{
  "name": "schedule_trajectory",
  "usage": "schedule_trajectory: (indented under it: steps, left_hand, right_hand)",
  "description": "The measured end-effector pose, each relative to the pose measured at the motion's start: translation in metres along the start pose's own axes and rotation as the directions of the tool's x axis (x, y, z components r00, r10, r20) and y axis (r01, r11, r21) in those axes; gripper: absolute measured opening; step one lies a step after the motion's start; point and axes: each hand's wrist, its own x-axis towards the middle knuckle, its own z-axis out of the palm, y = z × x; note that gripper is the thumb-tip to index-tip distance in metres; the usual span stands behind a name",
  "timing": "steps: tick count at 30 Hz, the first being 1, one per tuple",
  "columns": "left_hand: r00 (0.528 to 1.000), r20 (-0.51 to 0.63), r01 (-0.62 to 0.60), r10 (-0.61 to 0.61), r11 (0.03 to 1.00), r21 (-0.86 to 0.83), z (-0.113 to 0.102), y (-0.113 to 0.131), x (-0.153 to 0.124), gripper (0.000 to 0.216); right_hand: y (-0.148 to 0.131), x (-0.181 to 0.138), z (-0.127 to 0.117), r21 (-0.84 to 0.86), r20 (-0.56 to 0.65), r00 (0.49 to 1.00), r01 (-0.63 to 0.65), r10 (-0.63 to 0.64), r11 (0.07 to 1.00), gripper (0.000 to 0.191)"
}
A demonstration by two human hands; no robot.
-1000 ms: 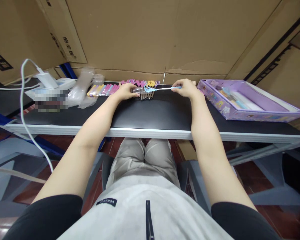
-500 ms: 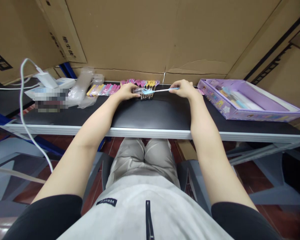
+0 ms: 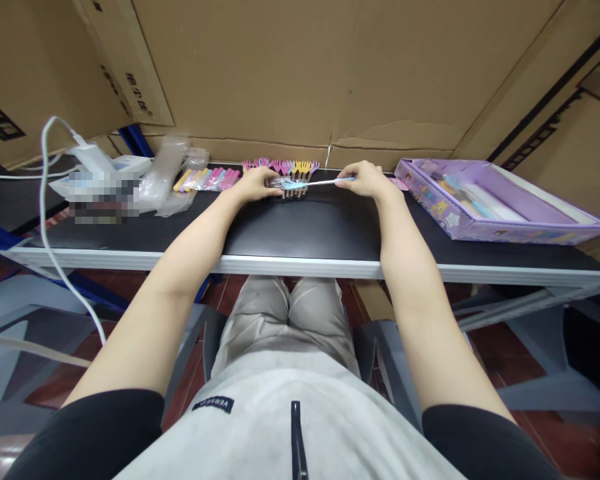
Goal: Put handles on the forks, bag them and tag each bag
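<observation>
A thin back scratcher (image 3: 321,182) with a light-blue claw head and blue handle stretches between my hands. My right hand (image 3: 364,177) is closed on its handle, fingertips pinched. My left hand (image 3: 257,184) is closed on a small clear plastic sleeve (image 3: 279,182), and the scratcher's head lies at or inside the sleeve's right end; which one I cannot tell. Just behind and beneath stands a row of several claw heads (image 3: 300,166) in pink, yellow and purple, with thin dark-tipped stems. Left of my left hand lie several coloured handles (image 3: 215,179) in yellow, blue and pink.
Clear plastic bags (image 3: 163,175) lie on the left of the black table (image 3: 310,233). Beyond them are a white charger (image 3: 95,160) with a hanging cable and a blurred-out object. A purple open box (image 3: 520,230) stands at the right. Cardboard (image 3: 330,73) walls the back.
The back scratcher has shifted slightly left, its head closer to my left hand. My right hand has moved a little left with it; my left hand stays nearly still.
</observation>
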Motion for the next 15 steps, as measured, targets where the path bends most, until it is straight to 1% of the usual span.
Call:
schedule_trajectory:
  steps: [4,11,15]
  left_hand:
    - [0.999,0.013,0.032,-0.032,0.999,0.017,-0.002,0.011,-0.003,0.053]
    - [1.000,-0.001,0.026,-0.026,1.000,0.003,-0.001,0.013,-0.003,0.058]
    - [0.999,0.000,0.040,-0.040,0.999,-0.006,-0.001,0.015,-0.004,0.059]
  right_hand:
    - [-0.007,-0.002,-0.001,-0.011,0.032,0.999,-0.030,0.030,0.999,0.028]
    - [-0.007,-0.001,0.000,0.006,0.029,1.000,-0.002,0.002,1.000,0.034]
    - [-0.009,-0.001,0.002,0.038,0.018,1.000,0.004,-0.005,0.999,0.032]
